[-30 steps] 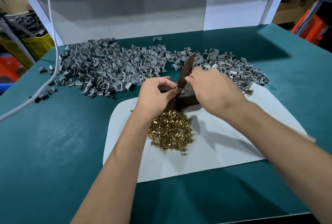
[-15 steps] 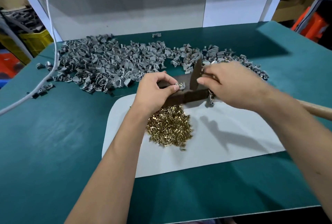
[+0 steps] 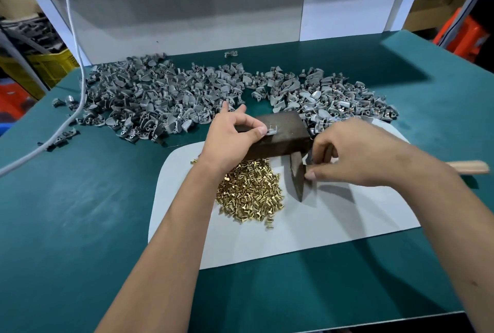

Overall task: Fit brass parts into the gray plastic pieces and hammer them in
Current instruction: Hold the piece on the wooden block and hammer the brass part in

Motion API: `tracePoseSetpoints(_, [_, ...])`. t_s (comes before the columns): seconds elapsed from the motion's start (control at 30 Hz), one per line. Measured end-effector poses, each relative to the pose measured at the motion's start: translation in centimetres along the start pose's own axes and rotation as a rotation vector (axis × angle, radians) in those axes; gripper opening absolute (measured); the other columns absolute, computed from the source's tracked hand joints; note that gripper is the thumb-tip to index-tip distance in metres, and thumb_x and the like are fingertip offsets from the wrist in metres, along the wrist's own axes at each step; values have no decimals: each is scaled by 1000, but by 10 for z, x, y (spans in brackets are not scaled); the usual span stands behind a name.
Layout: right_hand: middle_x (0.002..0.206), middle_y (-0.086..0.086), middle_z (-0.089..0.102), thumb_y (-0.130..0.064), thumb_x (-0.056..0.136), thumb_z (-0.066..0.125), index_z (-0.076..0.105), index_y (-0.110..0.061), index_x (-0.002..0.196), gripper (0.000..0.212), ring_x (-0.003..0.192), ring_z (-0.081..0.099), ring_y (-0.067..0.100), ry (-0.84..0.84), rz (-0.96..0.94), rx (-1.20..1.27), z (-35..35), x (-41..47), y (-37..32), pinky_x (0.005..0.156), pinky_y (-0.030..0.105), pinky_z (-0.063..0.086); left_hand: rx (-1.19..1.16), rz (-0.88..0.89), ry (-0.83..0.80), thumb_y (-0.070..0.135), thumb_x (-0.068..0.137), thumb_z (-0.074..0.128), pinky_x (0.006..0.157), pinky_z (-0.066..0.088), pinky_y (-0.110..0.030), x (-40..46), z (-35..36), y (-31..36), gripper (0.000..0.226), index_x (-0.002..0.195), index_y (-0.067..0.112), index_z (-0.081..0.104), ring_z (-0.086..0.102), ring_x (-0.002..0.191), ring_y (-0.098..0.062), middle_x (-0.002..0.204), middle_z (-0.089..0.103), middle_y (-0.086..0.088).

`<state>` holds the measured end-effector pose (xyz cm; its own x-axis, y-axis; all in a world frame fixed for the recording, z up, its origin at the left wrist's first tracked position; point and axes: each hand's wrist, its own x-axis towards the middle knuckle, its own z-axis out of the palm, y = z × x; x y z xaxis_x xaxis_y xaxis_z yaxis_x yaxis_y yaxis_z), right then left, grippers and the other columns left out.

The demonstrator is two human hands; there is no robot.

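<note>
On the dark block point(image 3: 283, 129), left hand point(image 3: 230, 137) pinches a gray piece point(image 3: 271, 131); right hand point(image 3: 358, 156) grips the half-hidden hammer point(image 3: 298, 177)

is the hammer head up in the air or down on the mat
Down: the hammer head points at the white mat beside the block, gripped by the right hand.

Both bare forearms reach forward from the lower edge of the view, converging toward the middle. The left hand point(image 3: 230, 138) lies knuckles up, thumb and forefinger pinched together at their tips, the other fingers extended. The right hand point(image 3: 355, 155) is palm down, wrist raised, its fingers curled downward in a grip.
</note>
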<state>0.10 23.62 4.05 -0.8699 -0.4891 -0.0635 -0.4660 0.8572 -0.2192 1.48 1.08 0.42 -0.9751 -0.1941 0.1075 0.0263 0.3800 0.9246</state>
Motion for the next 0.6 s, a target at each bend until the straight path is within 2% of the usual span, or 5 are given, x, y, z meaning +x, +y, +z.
tracePoseSetpoints(0.1, [77,-16,68,-27,89,75,73,-28,90,3,76,65,9,275,-92,135,3,12,-7,78,35,57,-6,-6,-5,8,86,78,118,2,-27,-1,1,2,19,79,26,79,15,154,-6,156,46,-12])
tracePoseSetpoints(0.2, [100,-9,66,-25,91,75,69,-28,116,26,93,62,14,367,-221,192,14,28,-23,90,37,53,-26,9,-13,6,86,76,115,3,-24,-4,1,5,21,80,25,79,18,148,1,155,47,-12])
tracePoseSetpoints(0.43, [99,0,68,-22,87,80,77,-18,108,21,91,61,15,591,-199,319,34,39,-18,90,31,50,105,25,208,15,96,67,124,25,-49,7,-16,-5,15,93,23,80,46,141,-13,148,56,-5])
tracePoseSetpoints(0.53, [95,1,67,-28,86,82,78,-23,111,25,89,60,18,668,-1,303,37,43,-6,87,31,51,355,-9,377,16,98,63,81,61,-38,13,-38,-26,18,109,21,77,63,79,-1,133,67,-4])
tracePoseSetpoints(0.6, [92,0,68,-24,88,79,78,-23,115,26,85,62,19,697,140,295,36,48,2,88,30,52,415,-58,401,12,98,60,72,63,-39,16,-51,-40,24,115,21,75,70,78,-19,137,64,-5])
